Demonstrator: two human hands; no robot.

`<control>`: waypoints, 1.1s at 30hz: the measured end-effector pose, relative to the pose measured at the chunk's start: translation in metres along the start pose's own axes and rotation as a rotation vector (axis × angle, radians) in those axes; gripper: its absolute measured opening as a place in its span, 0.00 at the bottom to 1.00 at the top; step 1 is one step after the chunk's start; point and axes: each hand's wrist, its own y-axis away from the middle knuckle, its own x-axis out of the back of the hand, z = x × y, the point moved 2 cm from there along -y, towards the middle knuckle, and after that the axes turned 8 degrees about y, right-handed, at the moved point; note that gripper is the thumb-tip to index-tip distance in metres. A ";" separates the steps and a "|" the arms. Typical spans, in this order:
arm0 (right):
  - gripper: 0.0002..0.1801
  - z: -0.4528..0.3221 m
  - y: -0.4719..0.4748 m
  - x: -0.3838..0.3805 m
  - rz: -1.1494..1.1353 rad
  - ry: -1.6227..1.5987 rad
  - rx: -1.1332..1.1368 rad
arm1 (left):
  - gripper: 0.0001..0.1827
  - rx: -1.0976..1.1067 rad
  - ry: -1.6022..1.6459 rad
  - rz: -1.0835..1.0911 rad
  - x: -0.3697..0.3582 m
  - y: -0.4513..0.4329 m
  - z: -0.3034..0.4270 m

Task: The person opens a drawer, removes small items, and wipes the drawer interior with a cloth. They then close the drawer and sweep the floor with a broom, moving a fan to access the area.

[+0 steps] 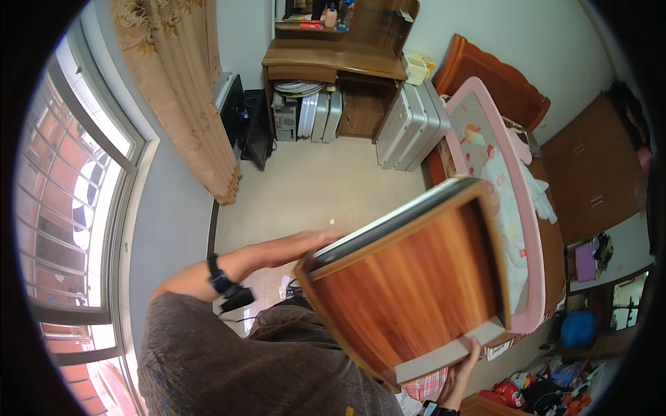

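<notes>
A small wooden cabinet (406, 291), perhaps a nightstand, is held tilted in front of my body. Its face is a reddish wood-grain panel with a brown frame, a dark and white upper edge, and a pale grey strip (432, 359) along the bottom. My left hand (320, 238) is at the upper left edge, slightly blurred, its fingers partly hidden behind the cabinet. At the lower right, my right hand (462, 368) grips the pale strip, thumb on the front. A red plaid cloth (425, 385) shows beneath the cabinet.
Silver cases (411, 125) stand beside a wooden dressing table (333, 57). To the right is a bed with a pink-edged guard rail (530, 218). A curtain (177, 104) and a barred window (62, 208) line the left. Bags and clothes (541, 390) lie piled at lower right.
</notes>
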 end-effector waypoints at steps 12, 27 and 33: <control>0.38 -0.026 -0.084 -0.239 -0.548 0.387 0.111 | 0.57 0.405 -0.174 0.436 0.106 0.118 -0.012; 0.32 0.113 -0.234 -0.352 -1.014 0.721 -0.233 | 0.54 0.513 0.264 0.657 0.227 0.022 -0.078; 0.55 0.094 -0.284 -0.501 -0.988 -0.015 -0.715 | 0.47 0.523 0.338 0.752 0.288 -0.110 -0.032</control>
